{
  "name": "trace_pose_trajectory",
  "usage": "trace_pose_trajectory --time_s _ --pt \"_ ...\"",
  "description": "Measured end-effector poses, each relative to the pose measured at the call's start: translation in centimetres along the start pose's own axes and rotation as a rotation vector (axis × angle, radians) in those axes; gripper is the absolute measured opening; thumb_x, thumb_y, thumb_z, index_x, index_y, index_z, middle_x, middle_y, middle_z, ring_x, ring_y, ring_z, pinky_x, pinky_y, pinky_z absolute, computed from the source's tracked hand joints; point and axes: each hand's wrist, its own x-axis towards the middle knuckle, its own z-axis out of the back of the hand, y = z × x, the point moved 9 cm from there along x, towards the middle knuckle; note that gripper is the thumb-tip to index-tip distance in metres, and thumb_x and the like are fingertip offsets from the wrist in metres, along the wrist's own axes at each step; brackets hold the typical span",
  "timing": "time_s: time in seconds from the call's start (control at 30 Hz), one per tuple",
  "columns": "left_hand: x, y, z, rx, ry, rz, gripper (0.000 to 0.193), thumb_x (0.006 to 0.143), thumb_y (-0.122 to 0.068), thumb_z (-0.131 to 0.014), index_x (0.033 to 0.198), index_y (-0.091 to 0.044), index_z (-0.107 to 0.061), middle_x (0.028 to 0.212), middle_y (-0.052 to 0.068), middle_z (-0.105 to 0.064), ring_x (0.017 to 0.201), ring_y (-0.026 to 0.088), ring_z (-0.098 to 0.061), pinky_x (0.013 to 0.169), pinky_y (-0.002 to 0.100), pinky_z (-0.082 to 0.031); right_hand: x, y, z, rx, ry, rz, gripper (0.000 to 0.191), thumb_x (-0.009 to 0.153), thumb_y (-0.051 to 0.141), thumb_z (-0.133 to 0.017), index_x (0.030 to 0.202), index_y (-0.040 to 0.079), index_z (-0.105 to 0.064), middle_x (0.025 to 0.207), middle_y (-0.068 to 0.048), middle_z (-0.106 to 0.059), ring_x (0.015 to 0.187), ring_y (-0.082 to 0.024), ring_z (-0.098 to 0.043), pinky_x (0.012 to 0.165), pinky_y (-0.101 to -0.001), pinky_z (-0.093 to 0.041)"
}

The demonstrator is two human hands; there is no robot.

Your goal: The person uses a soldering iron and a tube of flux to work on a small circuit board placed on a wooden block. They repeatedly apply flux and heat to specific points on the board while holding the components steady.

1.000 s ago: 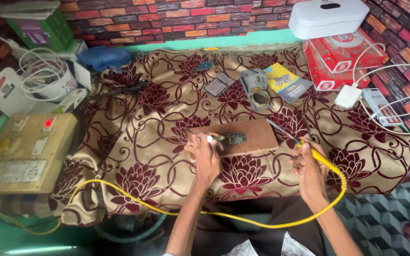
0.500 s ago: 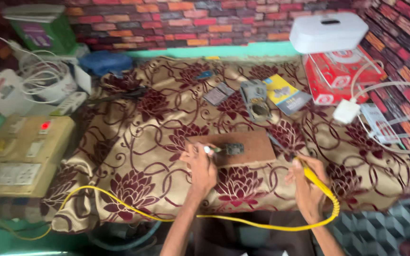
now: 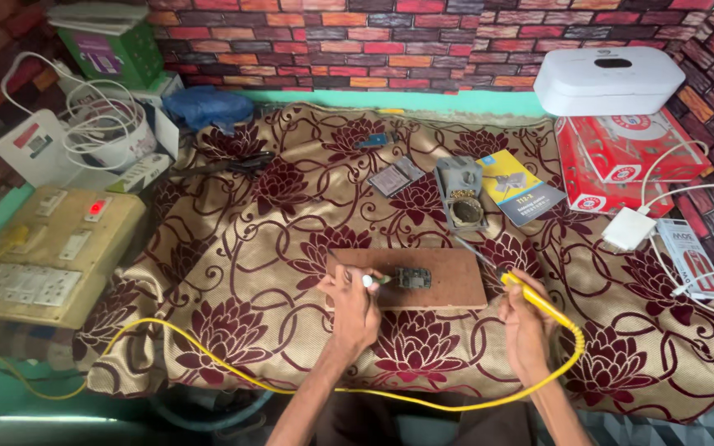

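I count one small circuit board (image 3: 413, 278), lying flat on one brown wooden board (image 3: 423, 277) near the middle of my view, on the flowered cloth (image 3: 291, 206). My left hand (image 3: 353, 301) sits at seven o'clock from the circuit board, fingers curled shut around a small white-tipped tool (image 3: 368, 281) whose point reaches toward the board's left edge; whether it touches, I cannot tell. The forearm runs down to six o'clock, wrist resting on the cloth at the wooden board's near edge.

My right hand (image 3: 525, 318) is at four o'clock from the circuit board, closed around one yellow-handled soldering iron (image 3: 530, 293). Its metal tip slants up toward eleven o'clock, past the wooden board's right corner and clear of the circuit board. One yellow cord (image 3: 208, 355) loops from the handle under both arms and off to nine o'clock.

At one o'clock stands one grey iron stand (image 3: 460, 194), with one yellow booklet (image 3: 518, 186) just beside it and one small grey packet (image 3: 396, 175) at twelve. Further out at two o'clock are two red boxes (image 3: 621, 157) with one white case (image 3: 609, 78) on top. At nine o'clock sits one beige switchboard (image 3: 43, 256) with a red light lit.
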Motion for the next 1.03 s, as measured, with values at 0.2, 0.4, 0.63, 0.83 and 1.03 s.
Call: trace_pose_trajectory --time_s 0.2,0.4,0.63,0.83,1.03 --pt "1.3 1.9 -2.2 0.007 0.007 0.059 0.027 0.097 -0.024 -0.036 0.097 -0.011 -0.059 0.088 0.008 -0.045 0.091 0.023 -0.038 0.09 0.044 -0.024 2.7 -1.3 -0.5 0.18 0.042 0.041 0.024 0.108 0.022 -0.054 0.112 0.0 -0.062 0.09 -0.006 -0.058 0.065 -0.012 -0.048 0.063 -0.0276 -0.043" --pt "1.4 3.6 -3.7 -0.069 -0.074 0.165 0.038 0.105 -0.034 -0.029 0.096 -0.013 -0.059 0.091 0.007 -0.043 0.093 0.022 -0.036 0.092 0.042 -0.026 3.8 -2.7 2.1 0.242 -0.038 0.03 0.018 0.103 0.02 -0.058 0.105 0.002 -0.063 0.083 -0.004 -0.054 0.058 -0.012 -0.046 0.06 -0.0282 -0.042" --pt "1.3 4.0 -3.7 -0.037 -0.107 0.085 0.038 0.107 -0.036 -0.033 0.107 -0.005 -0.055 0.104 0.011 -0.046 0.098 0.025 -0.036 0.092 0.041 -0.025 5.0 -4.3 2.7 0.127 -0.114 -0.011 0.016 0.099 0.016 -0.061 0.101 0.002 -0.066 0.08 -0.005 -0.061 0.058 -0.012 -0.052 0.049 -0.0274 -0.042" --pt "1.4 5.5 -4.4 -0.089 -0.103 0.151 0.037 0.107 -0.035 -0.032 0.104 -0.008 -0.057 0.098 0.008 -0.045 0.095 0.023 -0.038 0.09 0.04 -0.025 5.7 -5.7 2.9 0.055 -0.125 -0.046 0.016 0.099 0.017 -0.063 0.102 0.002 -0.068 0.069 -0.001 -0.055 0.058 -0.012 -0.054 0.047 -0.0275 -0.043" --pt "1.0 6.8 -5.3 -0.07 -0.092 0.179 0.04 0.107 -0.036 -0.028 0.102 -0.01 -0.058 0.093 0.008 -0.042 0.091 0.023 -0.037 0.089 0.041 -0.026 6.0 -7.0 2.9 0.081 -0.095 -0.064 0.017 0.101 0.018 -0.065 0.106 0.002 -0.068 0.069 0.002 -0.051 0.058 -0.011 -0.053 0.051 -0.0282 -0.044"
